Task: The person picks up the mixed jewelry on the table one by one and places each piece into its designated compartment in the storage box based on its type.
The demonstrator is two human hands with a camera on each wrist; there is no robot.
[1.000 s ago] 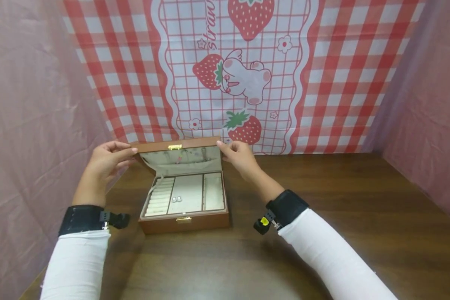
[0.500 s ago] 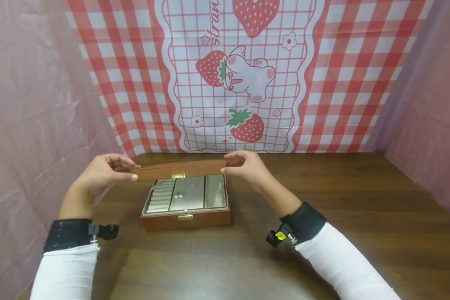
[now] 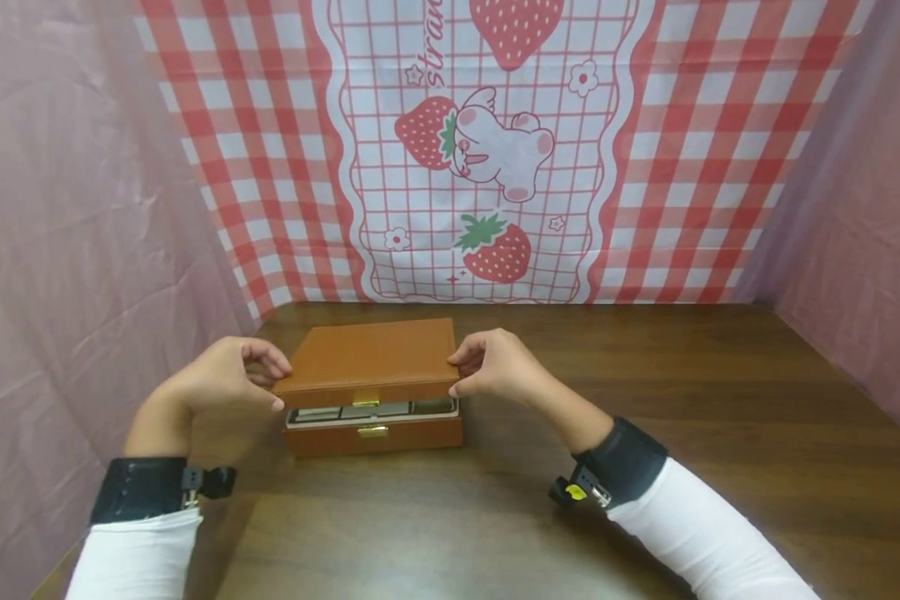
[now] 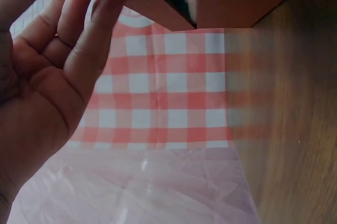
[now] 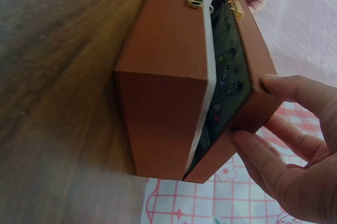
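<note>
A brown jewelry box [image 3: 375, 442] stands on the table with its lid [image 3: 375, 354] tilted low, a narrow gap left at the front. My left hand [image 3: 221, 375] holds the lid's left front corner between thumb and fingers. At the opposite corner my right hand [image 3: 502, 367] pinches the lid, thumb on the front edge and fingers along the side. Through the gap, the right wrist view shows small dark jewelry pieces against the lid's lining [image 5: 231, 71]. A gold clasp [image 3: 372, 431] sits on the base, below its mate [image 3: 366, 403] on the lid. Most of the interior is hidden.
The box rests on a brown wooden table [image 3: 420, 533]. Behind it hangs a red-and-white checked cloth [image 3: 682, 167] printed with strawberries. Pink curtains [image 3: 82, 208] flank the table on both sides.
Both hands have swung the lid forward and down from raised to nearly closed. The ring rolls, the compartments and a pair of small earrings inside have passed largely out of sight.
</note>
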